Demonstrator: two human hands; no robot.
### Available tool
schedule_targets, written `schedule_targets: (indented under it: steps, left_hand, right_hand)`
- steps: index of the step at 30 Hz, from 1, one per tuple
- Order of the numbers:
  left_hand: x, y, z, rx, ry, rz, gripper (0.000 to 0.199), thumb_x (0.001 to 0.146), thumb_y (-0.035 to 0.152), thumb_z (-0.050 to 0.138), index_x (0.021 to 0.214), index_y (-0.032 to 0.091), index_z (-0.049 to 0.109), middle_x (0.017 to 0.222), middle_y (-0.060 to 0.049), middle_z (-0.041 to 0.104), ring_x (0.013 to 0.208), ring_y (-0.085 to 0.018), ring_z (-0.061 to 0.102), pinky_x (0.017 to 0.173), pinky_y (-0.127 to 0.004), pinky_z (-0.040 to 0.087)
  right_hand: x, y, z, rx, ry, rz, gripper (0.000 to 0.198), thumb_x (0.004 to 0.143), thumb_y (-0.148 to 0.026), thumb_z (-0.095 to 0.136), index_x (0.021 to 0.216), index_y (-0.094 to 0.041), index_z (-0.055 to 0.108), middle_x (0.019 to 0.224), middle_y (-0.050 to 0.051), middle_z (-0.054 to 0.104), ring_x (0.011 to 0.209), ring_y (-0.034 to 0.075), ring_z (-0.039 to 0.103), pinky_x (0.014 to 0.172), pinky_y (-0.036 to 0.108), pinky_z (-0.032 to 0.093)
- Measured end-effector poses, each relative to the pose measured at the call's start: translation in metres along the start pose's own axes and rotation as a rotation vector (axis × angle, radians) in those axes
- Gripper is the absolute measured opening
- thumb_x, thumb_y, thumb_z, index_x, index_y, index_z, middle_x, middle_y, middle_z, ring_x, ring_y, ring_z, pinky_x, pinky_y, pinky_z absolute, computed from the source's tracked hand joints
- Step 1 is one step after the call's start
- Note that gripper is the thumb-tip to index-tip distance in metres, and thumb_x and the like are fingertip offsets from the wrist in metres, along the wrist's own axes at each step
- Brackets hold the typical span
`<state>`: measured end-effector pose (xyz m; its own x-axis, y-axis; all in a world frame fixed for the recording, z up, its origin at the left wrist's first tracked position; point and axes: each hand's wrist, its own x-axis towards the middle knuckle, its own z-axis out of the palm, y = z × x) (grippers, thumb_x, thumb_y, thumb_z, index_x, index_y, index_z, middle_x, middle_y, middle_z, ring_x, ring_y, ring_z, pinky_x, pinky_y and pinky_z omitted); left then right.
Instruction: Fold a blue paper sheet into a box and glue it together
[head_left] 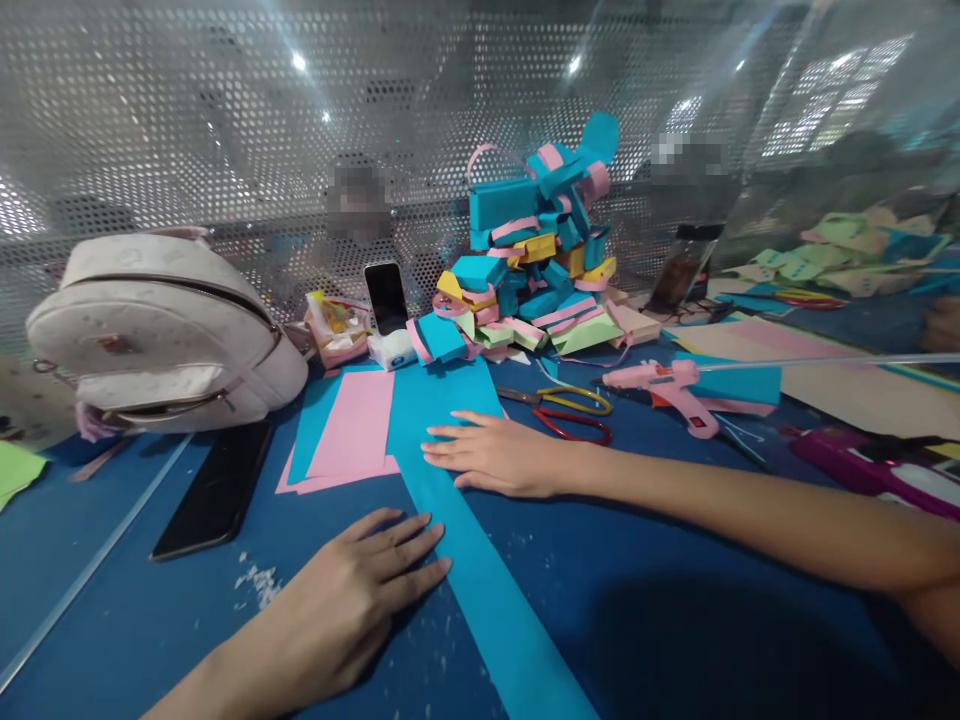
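Note:
A long blue paper strip [495, 610] runs from the front edge of the view up to the larger blue sheet [442, 385]. My right hand [502, 455] lies flat across its upper part, fingers stretched out and pointing left. Lower down, my left hand [360, 580] rests with its fingertips at the strip's left edge, fingers extended and a little apart. Pink paper [352, 420] lies over blue paper just beyond my left hand. Past my right hand are scissors [559, 405] with one yellow and one red handle.
A tall pile of folded paper pieces [525, 270] stands at the back. A pink glue gun [667, 385] with a clear glue stick lies at right, near a purple device [862, 465]. At left are a white backpack [165, 330] and a black phone [214, 490]. Another phone [386, 298] stands upright behind.

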<state>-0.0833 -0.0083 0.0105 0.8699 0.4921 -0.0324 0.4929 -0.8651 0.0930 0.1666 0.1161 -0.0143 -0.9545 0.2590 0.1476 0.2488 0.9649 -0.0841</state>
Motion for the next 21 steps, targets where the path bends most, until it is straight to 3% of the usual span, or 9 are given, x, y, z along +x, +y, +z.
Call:
schedule_targets:
  steps: [14, 21]
  left_hand:
    - [0.002, -0.005, 0.003, -0.001, -0.028, 0.005, 0.063, 0.088, 0.006, 0.041, 0.147, 0.025, 0.033, 0.151, -0.004, 0.037, 0.139, -0.026, 0.036, 0.11, -0.055, 0.036]
    - [0.002, -0.006, 0.003, -0.017, -0.011, 0.001, 0.069, 0.083, 0.002, 0.042, 0.146, 0.028, 0.036, 0.15, -0.004, 0.039, 0.138, -0.026, 0.037, 0.11, -0.056, 0.035]
  right_hand:
    - [-0.092, -0.074, -0.011, 0.199, -0.075, -0.138, 0.041, 0.102, -0.032, 0.037, 0.14, -0.017, 0.045, 0.147, 0.002, 0.045, 0.142, 0.018, 0.03, 0.119, 0.043, 0.007]
    - [-0.123, -0.102, -0.014, 0.246, -0.007, -0.168, 0.041, 0.101, -0.032, 0.04, 0.137, -0.015, 0.048, 0.143, 0.004, 0.049, 0.14, 0.017, 0.033, 0.12, 0.039, 0.006]
